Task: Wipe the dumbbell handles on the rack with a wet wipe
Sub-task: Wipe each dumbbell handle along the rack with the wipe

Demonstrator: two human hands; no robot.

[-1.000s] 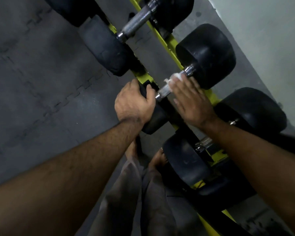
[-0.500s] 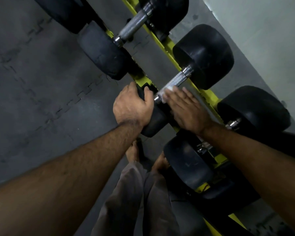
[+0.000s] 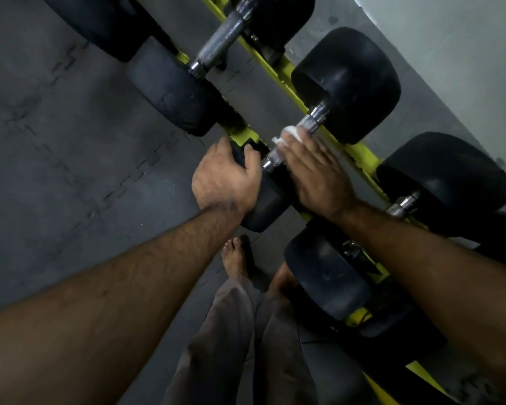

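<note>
Since the frame half a second earlier, the right hand [image 3: 319,173] has slid along the handle away from the near head, and the wet wipe [image 3: 291,134] now sits toward the far head.

Yellow rack [image 3: 278,71]: carries several black dumbbells side by side above the dark floor mats [image 3: 56,127], with a pale wall [image 3: 450,54] behind.

Middle dumbbell [image 3: 348,83]: this is the one in work. Left hand [image 3: 225,176] grips its near rubber head, fingers curled over the edge, steadying it.

Chrome handle [image 3: 311,121]: the right hand lies flat across it with straight fingers, pressing the white wipe onto the knurled metal. Short bare stretches show at each end of the handle.

Progress, as a judgement: this handle is mid-wipe. The neighbouring handle further along the rack [image 3: 219,39] and the one nearer the person [image 3: 403,204] carry no wipe; whether either is already clean cannot be told. More dumbbells probably remain.
</note>
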